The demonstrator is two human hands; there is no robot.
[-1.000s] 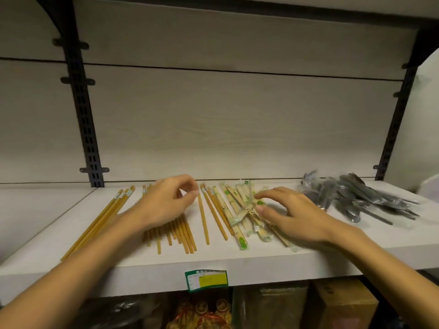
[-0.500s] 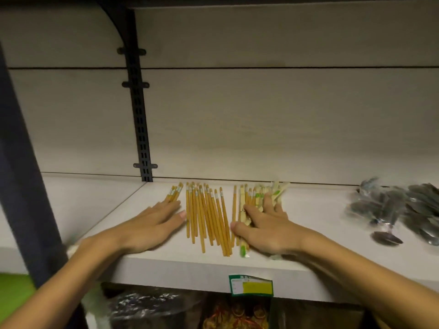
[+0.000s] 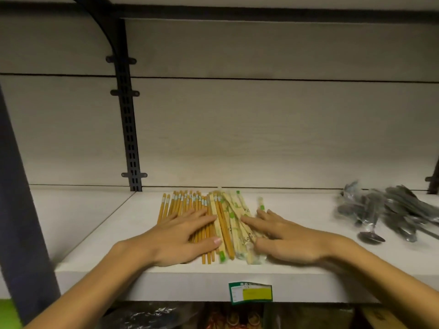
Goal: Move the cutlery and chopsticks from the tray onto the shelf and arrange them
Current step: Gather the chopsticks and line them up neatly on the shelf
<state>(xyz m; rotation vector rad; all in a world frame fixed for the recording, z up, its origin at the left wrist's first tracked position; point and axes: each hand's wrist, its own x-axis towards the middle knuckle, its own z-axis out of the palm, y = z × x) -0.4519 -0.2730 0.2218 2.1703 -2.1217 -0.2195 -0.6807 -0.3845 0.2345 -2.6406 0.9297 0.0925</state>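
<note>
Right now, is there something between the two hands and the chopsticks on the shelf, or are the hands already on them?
Nothing visible is in the way. The left hand lies flat on the brown chopsticks, and the right hand rests with straight fingers on the wrapped chopsticks. Both piles lie side by side on the shelf.

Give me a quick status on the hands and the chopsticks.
Left hand flat on brown chopsticks. Right hand open against wrapped chopsticks. Spoons heaped at right, nothing blocking.

No legible text. Green-bordered paper price tag with yellow panel [image 3: 250, 293] on the white shelf's front edge [image 3: 166, 286], below the hands: print too blurred to read.
</note>
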